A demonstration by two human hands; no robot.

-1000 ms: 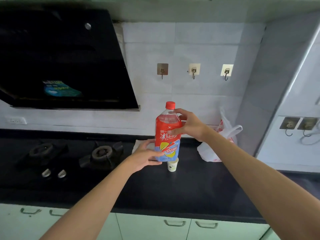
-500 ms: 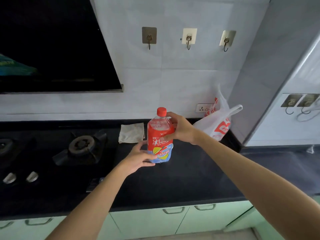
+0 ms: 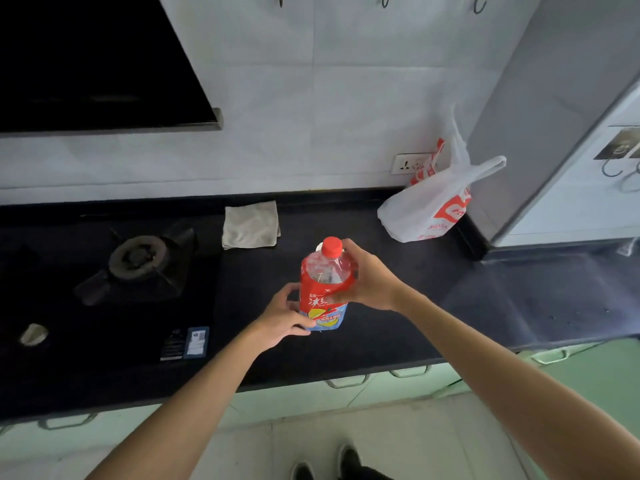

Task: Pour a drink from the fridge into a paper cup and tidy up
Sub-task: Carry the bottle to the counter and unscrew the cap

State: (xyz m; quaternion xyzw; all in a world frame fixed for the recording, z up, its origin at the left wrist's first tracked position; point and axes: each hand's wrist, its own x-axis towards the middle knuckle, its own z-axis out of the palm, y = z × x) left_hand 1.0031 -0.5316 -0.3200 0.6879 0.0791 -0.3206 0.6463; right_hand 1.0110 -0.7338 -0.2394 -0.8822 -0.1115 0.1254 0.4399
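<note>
A large plastic drink bottle with a red label and a red cap stands upright on the black counter, cap on. My right hand wraps around its upper body from the right. My left hand holds its lower part from the left. Just a white sliver of the paper cup shows behind the cap; the bottle hides the remainder.
A folded grey cloth lies behind the bottle. A white and red plastic bag sits at the back right, beside the fridge. The gas hob fills the left. A range hood hangs above it. Green cabinets run below.
The view has tilted down and closer to the counter. The bottle has come down from above the cup onto the counter in front of it, with both hands still on it.
</note>
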